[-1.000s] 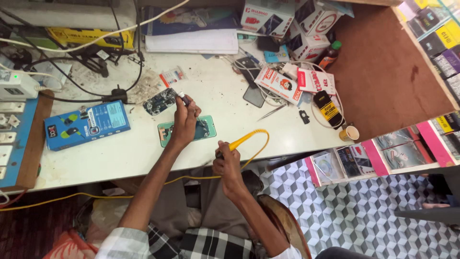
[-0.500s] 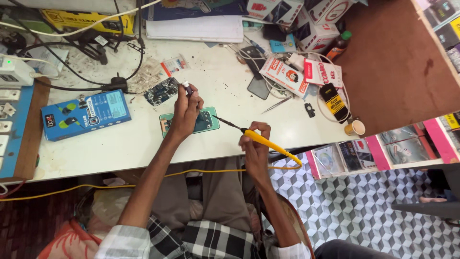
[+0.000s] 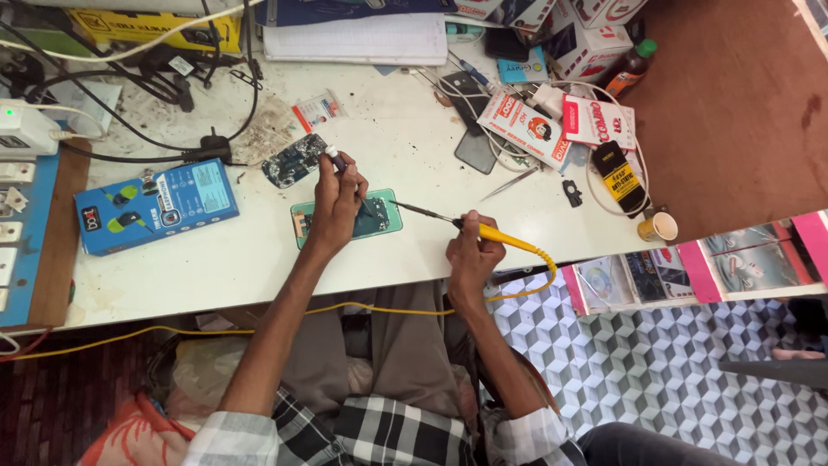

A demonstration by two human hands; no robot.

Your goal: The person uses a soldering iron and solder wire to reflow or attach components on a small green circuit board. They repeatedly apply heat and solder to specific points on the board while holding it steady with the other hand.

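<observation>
Head view, looking down. Teal phone board (image 3: 379, 217) lies flat on the white bench (image 3: 259, 259), right under my left hand (image 3: 336, 200). Left hand is closed around a small white-capped pen-like tool (image 3: 335, 158), cap end pointing up and away from me; the lower end is hidden by my fingers, so I can't tell where it meets the board. Heel of that hand sits over the board's left half.

Right hand (image 3: 470, 255) is clamped shut on the yellow handle of a soldering iron (image 3: 500, 235). Its thin metal shaft runs left from my grip, tip just at the board's right edge; contact too small to tell. Yellow cord (image 3: 535, 289) loops off the handle's rear, down over the bench edge toward my lap.

Just beyond the left hand: a second bare circuit board (image 3: 293, 160), dark, tilted. Further left of it, a blue box (image 3: 155, 207). Beyond my right hand: tweezers (image 3: 511, 183), a dark phone (image 3: 474, 147), red-and-white packets (image 3: 526, 125). Far right of the grip, near the bench edge: a small paper cup (image 3: 659, 227). Far left: a white power strip (image 3: 13, 224) on a blue panel, black cables (image 3: 129, 95) beyond it.
</observation>
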